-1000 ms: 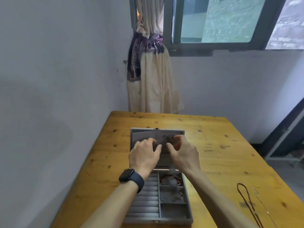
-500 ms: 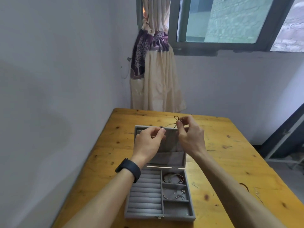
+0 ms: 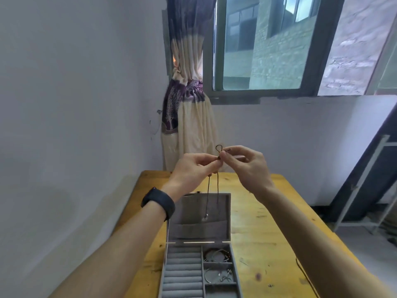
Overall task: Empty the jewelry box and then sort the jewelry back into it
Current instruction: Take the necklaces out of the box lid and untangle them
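Over the table (image 3: 268, 222), fingers of left hand (image 3: 193, 168) and right hand (image 3: 247, 166) pinch necklace (image 3: 208, 196) — cord hanging vertically.

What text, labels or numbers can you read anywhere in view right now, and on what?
No readable text anywhere in view.
The watch: dark, nothing legible.
The box: plain grey, no label seen.
The curtain: tree pattern, no words.
The cord, pinched by the left hand and the right hand: no tag seen.
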`<state>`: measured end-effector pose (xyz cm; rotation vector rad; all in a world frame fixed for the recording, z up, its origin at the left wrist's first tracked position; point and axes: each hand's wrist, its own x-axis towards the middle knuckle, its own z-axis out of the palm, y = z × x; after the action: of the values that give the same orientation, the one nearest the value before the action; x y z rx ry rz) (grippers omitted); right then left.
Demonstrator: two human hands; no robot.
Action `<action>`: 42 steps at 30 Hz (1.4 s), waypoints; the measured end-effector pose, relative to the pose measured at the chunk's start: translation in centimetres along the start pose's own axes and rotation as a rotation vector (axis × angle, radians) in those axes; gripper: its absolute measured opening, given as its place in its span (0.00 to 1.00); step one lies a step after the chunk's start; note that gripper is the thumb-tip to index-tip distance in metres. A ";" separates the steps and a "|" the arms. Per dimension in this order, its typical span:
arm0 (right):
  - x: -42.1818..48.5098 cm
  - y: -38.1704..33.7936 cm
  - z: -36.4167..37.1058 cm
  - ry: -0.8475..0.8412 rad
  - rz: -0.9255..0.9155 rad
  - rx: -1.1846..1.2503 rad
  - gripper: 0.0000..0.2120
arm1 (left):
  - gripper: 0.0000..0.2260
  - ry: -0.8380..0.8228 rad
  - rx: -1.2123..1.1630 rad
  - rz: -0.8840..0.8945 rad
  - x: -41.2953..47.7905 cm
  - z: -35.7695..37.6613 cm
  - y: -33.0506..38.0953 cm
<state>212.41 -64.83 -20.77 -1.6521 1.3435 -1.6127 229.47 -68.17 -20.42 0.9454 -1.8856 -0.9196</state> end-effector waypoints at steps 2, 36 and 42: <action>0.1 -1.5 -0.8 0.022 -0.033 -0.004 0.10 | 0.09 0.040 -0.012 0.042 0.2 -0.2 1.6; -11.8 4.6 -2.6 -0.055 0.554 0.100 0.12 | 0.13 0.059 -0.403 -0.074 -5.9 1.6 10.6; -11.2 7.7 1.4 -0.182 0.824 0.274 0.20 | 0.15 0.019 -0.422 -0.101 -7.8 0.0 9.6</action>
<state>213.17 -58.76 -32.98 -0.8671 1.3701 -1.0561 229.92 -57.10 -14.91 0.7897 -1.5505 -1.3005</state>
